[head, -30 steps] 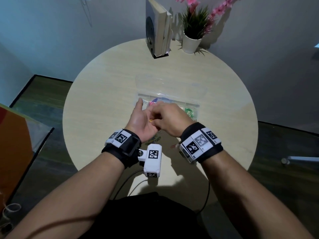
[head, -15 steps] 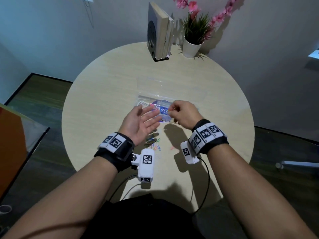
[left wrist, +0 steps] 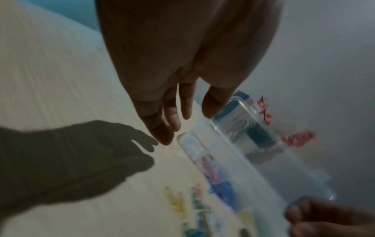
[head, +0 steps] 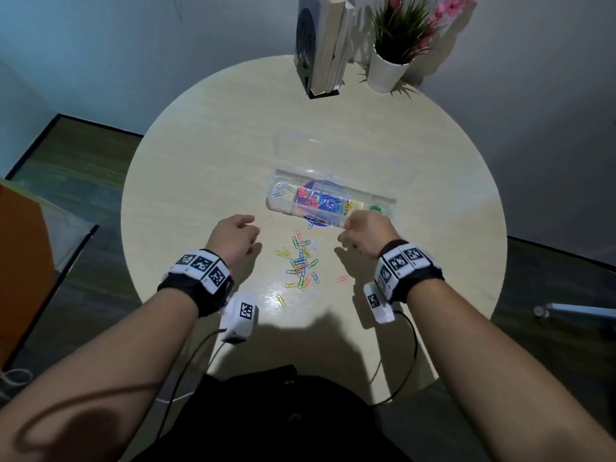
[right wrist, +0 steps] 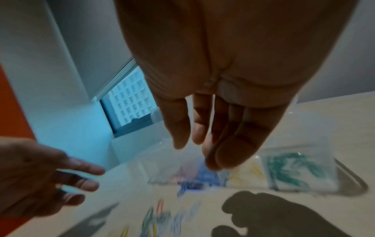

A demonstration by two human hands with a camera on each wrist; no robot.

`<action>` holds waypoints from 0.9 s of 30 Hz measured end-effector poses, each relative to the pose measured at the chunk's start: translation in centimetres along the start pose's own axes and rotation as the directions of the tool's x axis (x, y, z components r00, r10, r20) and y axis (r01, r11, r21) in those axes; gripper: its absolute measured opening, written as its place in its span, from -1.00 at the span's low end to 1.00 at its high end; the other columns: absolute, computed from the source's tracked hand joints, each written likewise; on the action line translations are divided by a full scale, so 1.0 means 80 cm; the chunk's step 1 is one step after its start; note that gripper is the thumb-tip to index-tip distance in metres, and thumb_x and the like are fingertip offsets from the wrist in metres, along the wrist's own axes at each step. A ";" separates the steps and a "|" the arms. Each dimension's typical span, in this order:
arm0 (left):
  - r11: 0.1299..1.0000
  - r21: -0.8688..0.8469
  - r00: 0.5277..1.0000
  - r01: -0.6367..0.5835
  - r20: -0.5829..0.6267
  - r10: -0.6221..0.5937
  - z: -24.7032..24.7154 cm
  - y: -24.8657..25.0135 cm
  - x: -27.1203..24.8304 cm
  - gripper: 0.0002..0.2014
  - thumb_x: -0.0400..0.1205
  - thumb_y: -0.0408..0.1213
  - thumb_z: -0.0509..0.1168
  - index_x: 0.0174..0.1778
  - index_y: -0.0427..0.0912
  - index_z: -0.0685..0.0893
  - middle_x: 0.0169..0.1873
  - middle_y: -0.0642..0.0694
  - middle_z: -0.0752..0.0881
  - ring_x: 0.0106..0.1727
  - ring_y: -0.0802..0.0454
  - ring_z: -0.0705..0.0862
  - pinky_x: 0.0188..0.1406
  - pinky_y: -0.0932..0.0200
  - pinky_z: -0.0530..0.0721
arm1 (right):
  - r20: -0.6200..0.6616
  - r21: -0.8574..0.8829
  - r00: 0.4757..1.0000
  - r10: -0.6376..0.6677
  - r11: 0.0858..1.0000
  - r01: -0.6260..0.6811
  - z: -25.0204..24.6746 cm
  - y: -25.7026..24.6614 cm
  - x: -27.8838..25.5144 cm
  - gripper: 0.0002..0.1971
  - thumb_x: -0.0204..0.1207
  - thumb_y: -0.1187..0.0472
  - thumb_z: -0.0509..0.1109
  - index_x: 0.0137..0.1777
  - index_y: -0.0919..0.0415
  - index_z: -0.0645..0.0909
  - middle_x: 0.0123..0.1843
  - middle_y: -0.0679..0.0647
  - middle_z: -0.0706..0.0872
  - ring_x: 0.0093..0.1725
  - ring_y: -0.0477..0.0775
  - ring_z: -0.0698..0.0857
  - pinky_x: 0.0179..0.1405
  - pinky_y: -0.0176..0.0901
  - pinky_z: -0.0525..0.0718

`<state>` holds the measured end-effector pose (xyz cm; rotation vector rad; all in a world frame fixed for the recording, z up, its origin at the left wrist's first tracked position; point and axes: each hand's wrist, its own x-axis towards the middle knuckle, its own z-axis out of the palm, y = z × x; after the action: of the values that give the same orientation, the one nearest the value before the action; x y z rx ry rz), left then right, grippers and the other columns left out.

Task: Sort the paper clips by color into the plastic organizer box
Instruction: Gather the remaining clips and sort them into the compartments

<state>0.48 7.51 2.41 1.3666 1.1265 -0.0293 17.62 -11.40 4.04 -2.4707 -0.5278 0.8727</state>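
While both hands hover empty — left hand (head: 233,236) and right hand (head: 365,230) loosely uncurled, scattered coloured wire paper clips (head: 301,263) between them on the round pale wood counter (head: 200,168), clear plastic organizer box (head: 328,203) just beyond — upright books (head: 325,45), white potted plant (head: 388,68) at far edge.

One clear organizer box (head: 333,203) with five filled compartments, roughly two dozen loose paper clips (head: 301,263) just in front of the box, two hands, two books (head: 325,41) and one potted plant (head: 390,66) behind it
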 end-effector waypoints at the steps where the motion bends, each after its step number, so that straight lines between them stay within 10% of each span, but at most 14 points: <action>1: 0.983 0.180 0.999 -0.028 -0.013 0.031 -0.004 -0.009 0.005 -0.55 0.59 -0.41 0.30 0.43 -0.24 0.53 0.12 -0.19 0.71 0.08 -0.17 0.71 0.19 -0.05 0.66 | 0.050 -0.062 0.999 0.011 0.998 -0.008 0.010 0.010 -0.006 -0.90 0.36 0.32 0.51 -0.18 0.19 0.64 -0.30 0.05 0.72 -0.37 0.00 0.66 -0.44 -0.34 0.53; 3: 0.830 0.556 0.998 -0.055 0.013 0.058 -0.006 -0.026 0.005 -0.47 0.52 -0.39 0.35 0.45 -0.18 0.51 0.29 -0.14 0.66 0.19 -0.13 0.68 0.08 0.12 0.65 | 0.127 -0.217 0.988 0.092 0.974 -0.063 0.032 0.031 -0.015 -0.85 0.30 0.29 0.55 -0.18 0.17 0.64 -0.16 0.08 0.76 -0.20 0.07 0.70 -0.29 -0.31 0.59; 7: 0.477 0.868 0.985 -0.137 0.169 -0.024 0.016 -0.054 -0.004 -0.60 0.35 -0.33 0.48 0.07 -0.19 0.54 -0.03 -0.18 0.70 -0.12 -0.10 0.65 -0.35 0.17 0.53 | 0.144 -0.416 0.967 0.211 0.899 -0.134 0.070 0.047 -0.026 -0.76 0.38 0.21 0.49 0.02 0.26 0.64 0.07 0.21 0.74 0.06 0.24 0.70 -0.11 -0.13 0.63; 17: 0.901 0.389 0.978 -0.192 0.151 0.144 0.073 -0.050 -0.015 -0.80 0.33 -0.55 0.31 -0.27 -0.15 0.59 -0.35 -0.11 0.69 -0.40 -0.05 0.61 -0.46 0.23 0.61 | 0.007 0.036 0.995 0.097 0.995 -0.097 0.094 0.003 -0.017 -0.81 0.41 0.41 0.34 -0.09 0.13 0.65 -0.03 0.09 0.76 -0.08 0.12 0.68 -0.21 -0.24 0.61; 21: 0.825 0.508 0.968 -0.247 0.100 0.228 0.048 -0.057 -0.006 -0.75 0.45 -0.54 0.22 -0.08 -0.13 0.63 -0.19 -0.03 0.67 -0.24 0.01 0.61 -0.36 0.42 0.54 | 0.002 -0.277 0.987 -0.160 0.949 0.154 0.089 -0.007 0.006 -0.62 0.50 0.41 0.21 0.28 0.20 0.61 0.34 0.13 0.60 0.30 0.21 0.59 0.29 0.08 0.60; 27: 0.687 0.682 0.968 -0.250 0.182 0.172 0.031 -0.076 0.000 -0.50 0.45 -0.48 0.32 0.35 -0.21 0.59 0.09 -0.18 0.64 0.11 -0.12 0.64 0.15 0.10 0.59 | 0.143 -0.513 0.960 -0.240 0.812 0.279 0.109 -0.033 0.028 -0.47 0.47 0.39 0.24 0.47 0.22 0.36 0.54 0.15 0.36 0.44 0.29 0.37 0.29 0.19 0.53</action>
<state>-1.72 3.83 -2.60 2.1517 0.8806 -0.3990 12.97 -5.55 -1.59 -2.7516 -1.2510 0.7794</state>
